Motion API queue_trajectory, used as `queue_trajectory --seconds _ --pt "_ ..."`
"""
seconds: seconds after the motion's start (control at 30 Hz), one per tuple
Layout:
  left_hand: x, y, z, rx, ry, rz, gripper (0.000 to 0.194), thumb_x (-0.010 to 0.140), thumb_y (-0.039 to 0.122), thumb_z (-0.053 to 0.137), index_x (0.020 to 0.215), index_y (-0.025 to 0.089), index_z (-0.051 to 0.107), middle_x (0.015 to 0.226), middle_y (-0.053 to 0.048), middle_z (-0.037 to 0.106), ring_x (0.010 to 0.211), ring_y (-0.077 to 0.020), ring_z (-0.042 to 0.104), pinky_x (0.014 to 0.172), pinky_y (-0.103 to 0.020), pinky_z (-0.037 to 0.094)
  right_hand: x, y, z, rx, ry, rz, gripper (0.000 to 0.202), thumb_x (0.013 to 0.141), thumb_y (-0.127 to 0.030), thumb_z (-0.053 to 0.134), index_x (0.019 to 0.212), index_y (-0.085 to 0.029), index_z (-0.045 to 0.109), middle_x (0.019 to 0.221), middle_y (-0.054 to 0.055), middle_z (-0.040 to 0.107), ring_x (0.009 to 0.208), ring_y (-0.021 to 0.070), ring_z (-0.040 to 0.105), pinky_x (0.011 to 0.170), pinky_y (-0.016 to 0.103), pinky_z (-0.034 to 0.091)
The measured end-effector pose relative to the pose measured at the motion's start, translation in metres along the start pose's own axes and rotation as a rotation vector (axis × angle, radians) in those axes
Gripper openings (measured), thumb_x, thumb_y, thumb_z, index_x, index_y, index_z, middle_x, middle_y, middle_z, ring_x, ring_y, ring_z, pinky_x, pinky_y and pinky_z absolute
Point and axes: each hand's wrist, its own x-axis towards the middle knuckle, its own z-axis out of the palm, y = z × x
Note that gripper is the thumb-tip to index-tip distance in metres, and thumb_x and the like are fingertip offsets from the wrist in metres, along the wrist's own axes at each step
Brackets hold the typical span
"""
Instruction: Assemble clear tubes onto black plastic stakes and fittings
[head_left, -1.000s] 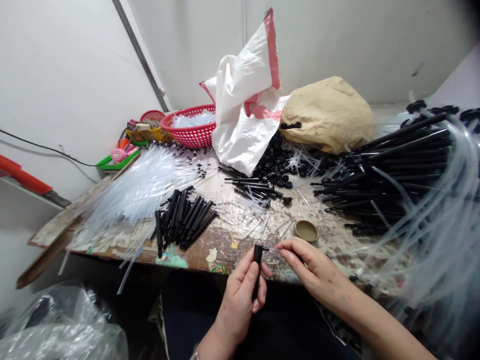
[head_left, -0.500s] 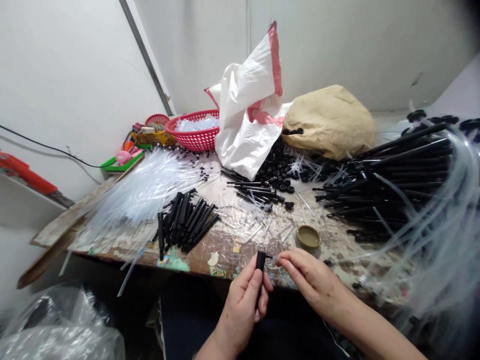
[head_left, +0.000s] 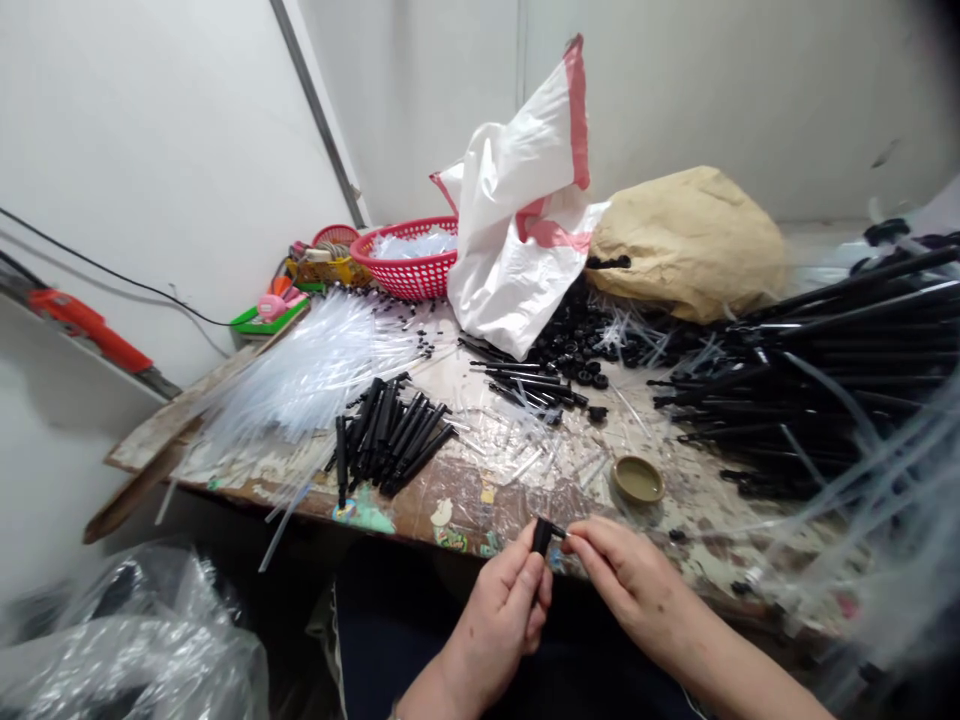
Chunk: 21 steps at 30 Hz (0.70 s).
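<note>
My left hand [head_left: 506, 595] is wrapped around a black plastic tube [head_left: 541, 537] held just off the table's front edge. From the tube's upper end a thin side nozzle [head_left: 558, 532] points right. My right hand [head_left: 630, 575] is closed in a pinch at the nozzle's tip; whatever lies between those fingertips is too small to make out. Beyond the right hand sits a small round olive dish [head_left: 637, 499]. Several similar black tubes [head_left: 390, 430] lie in a heap to the left of my hands. Short clear tube pieces [head_left: 525, 465] are scattered on the tabletop.
Long clear tubes [head_left: 300, 365] spread across the left side. Black rods [head_left: 825, 370] with clear hoses [head_left: 885, 520] pile up on the right. A red basket [head_left: 409, 278], a white sack [head_left: 510, 240], a tan sack [head_left: 686, 245] and small black parts [head_left: 574, 325] stand behind.
The right fingertips, apart from the nozzle earlier, have come up against its tip. The black tube is tilted more toward the right hand. The whole view has shifted slightly left.
</note>
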Motion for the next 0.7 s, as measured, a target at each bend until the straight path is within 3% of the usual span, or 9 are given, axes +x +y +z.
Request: queue_trajectory --seconds 0.23,0.3,0.37,0.47,0.57,0.7 --pt "0.005 -0.013 -0.015 0.125 0.060 0.172 0.053 0.085 0.050 0.044 0.128 0.019 0.044 0.066 0.004 0.043 0.037 -0.0013 0.028 0.032 -0.016 0.022 0.012 0.010 0.021 0.091 0.074 -0.012 0.024 0.090 -0.031 0.037 0.090 -0.020 0.059 0.080 0.005 0.065 0.075 0.0155 0.064 0.068 0.024 0.053" --pt "0.008 -0.013 -0.023 0.189 0.139 0.248 0.056 0.084 0.051 0.043 0.129 0.018 0.042 0.069 0.002 0.048 0.038 -0.0020 0.032 0.033 -0.016 0.022 0.017 0.015 0.023 0.067 0.077 -0.017 0.025 0.089 -0.032 0.038 0.099 -0.021 0.058 0.092 0.007 0.064 0.087 0.0165 0.063 0.077 0.026 0.053" --pt "0.009 -0.007 -0.034 0.248 0.291 0.308 0.057 0.084 0.050 0.043 0.129 0.016 0.042 0.073 -0.001 0.053 0.040 -0.0035 0.037 0.034 -0.017 0.025 0.019 0.019 0.020 0.016 0.094 -0.010 0.028 0.089 -0.033 0.040 0.111 -0.022 0.053 0.107 0.008 0.060 0.100 0.0181 0.059 0.086 0.029 0.050" --pt "0.012 0.018 -0.059 0.329 0.551 0.363 0.052 0.084 0.046 0.044 0.125 0.014 0.043 0.075 -0.003 0.057 0.043 -0.0065 0.044 0.036 -0.018 0.034 0.015 0.021 0.010 -0.021 0.081 0.011 0.028 0.088 -0.032 0.042 0.114 -0.023 0.051 0.112 0.008 0.057 0.104 0.0182 0.057 0.087 0.028 0.050" --pt "0.024 0.055 -0.094 0.526 0.718 0.447 0.048 0.082 0.043 0.047 0.118 0.011 0.047 0.062 0.002 0.055 0.040 -0.0088 0.047 0.042 -0.023 0.043 0.010 0.012 0.001 0.019 0.006 -0.018 0.021 0.089 -0.030 0.042 0.103 -0.025 0.056 0.104 0.006 0.059 0.097 0.0164 0.059 0.082 0.024 0.050" --pt "0.058 0.099 -0.137 0.896 0.903 0.536 0.043 0.083 0.041 0.042 0.109 0.009 0.055 0.074 -0.006 0.063 0.058 -0.0166 0.062 0.057 -0.032 0.053 0.012 -0.002 -0.008 0.078 -0.107 -0.015 0.020 0.091 -0.027 0.038 0.090 -0.024 0.057 0.087 0.003 0.060 0.083 0.0131 0.061 0.074 0.021 0.050"
